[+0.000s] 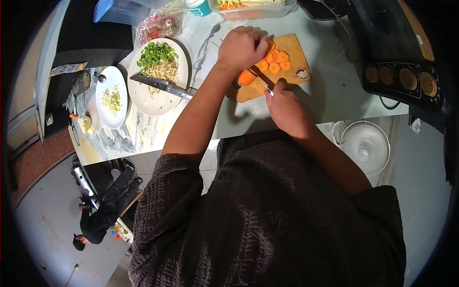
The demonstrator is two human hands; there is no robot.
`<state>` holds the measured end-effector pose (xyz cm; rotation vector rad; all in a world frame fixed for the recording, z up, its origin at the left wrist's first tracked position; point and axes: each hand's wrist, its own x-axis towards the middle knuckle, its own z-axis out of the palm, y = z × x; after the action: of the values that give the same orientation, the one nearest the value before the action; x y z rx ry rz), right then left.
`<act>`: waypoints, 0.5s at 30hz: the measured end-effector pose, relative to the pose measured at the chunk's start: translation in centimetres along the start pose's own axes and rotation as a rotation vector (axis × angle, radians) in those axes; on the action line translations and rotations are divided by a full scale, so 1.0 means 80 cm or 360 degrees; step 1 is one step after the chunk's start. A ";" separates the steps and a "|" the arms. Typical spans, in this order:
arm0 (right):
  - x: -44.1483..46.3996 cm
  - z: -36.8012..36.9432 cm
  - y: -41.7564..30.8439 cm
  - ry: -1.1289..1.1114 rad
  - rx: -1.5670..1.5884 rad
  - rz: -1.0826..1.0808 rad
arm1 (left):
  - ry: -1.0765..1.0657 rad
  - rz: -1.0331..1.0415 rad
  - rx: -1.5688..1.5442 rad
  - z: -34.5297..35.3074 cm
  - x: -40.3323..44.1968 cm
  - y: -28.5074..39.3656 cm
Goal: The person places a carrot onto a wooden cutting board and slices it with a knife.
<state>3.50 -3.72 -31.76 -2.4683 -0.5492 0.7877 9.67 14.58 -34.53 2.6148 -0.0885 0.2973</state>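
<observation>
My right hand is closed round the white handle of a knife. Its blade lies against a peeled carrot piece on the wooden cutting board. Several round carrot slices are spread on the board beyond the blade. My left hand is over the board's left edge, beside the slices, with its fingers curled downward. Its fingertips are hidden, so what they grip cannot be made out. The left wrist passes close above the carrot piece.
Left of the board stand a round plate of chopped greens and sprouts, with a large knife across it, and an oval plate. Behind are a plastic bag and containers. A stove is right; a wire basket sits lower right. Another person is lower left.
</observation>
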 end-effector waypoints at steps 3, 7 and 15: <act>0.002 0.000 0.001 -0.0060 -0.0012 0.0052 | -0.0062 -0.0146 -0.0003 0.001 -0.001 -0.002; 0.005 -0.003 -0.002 -0.0081 -0.0050 0.0085 | -0.0002 -0.0153 -0.0068 0.003 0.000 -0.004; 0.009 0.010 0.007 -0.0017 -0.0035 0.0122 | 0.0189 -0.0146 -0.0049 0.010 0.000 -0.008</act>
<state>3.68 -3.55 -32.93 -2.5197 -0.4721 0.8292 9.89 14.73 -35.52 2.5554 0.0672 0.4145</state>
